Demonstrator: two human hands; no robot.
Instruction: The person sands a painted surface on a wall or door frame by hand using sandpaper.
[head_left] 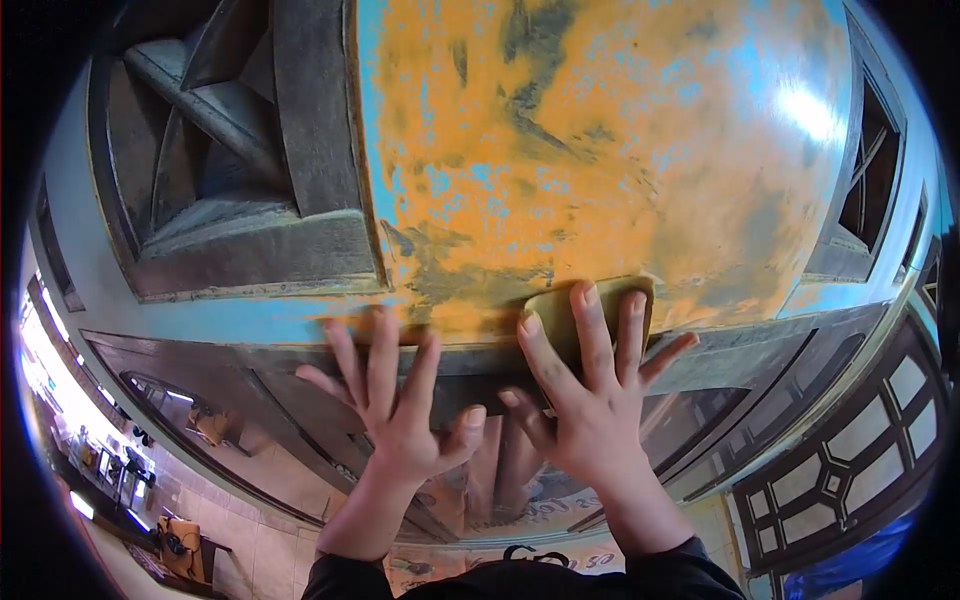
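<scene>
My right hand [600,410] presses a piece of olive-yellow sandpaper [561,312] against the lower edge of a wall panel [600,170]. Its fingers are spread over the sheet, while the thumb stands apart below. The panel is covered in orange, with light blue specks and grey patches showing through. To the left, my left hand [395,420] is open and holds nothing, its fingers spread and their tips near a blue and orange strip [280,322] at the panel's bottom edge.
A dark carved wooden vent frame [330,250] is set left of the panel; a similar frame [868,170] is on the right. Dark framed glass [540,480] lies below my hands. At lower right are a window grille [850,450] and blue sheeting [850,565]. A brown chair [182,548] stands lower left.
</scene>
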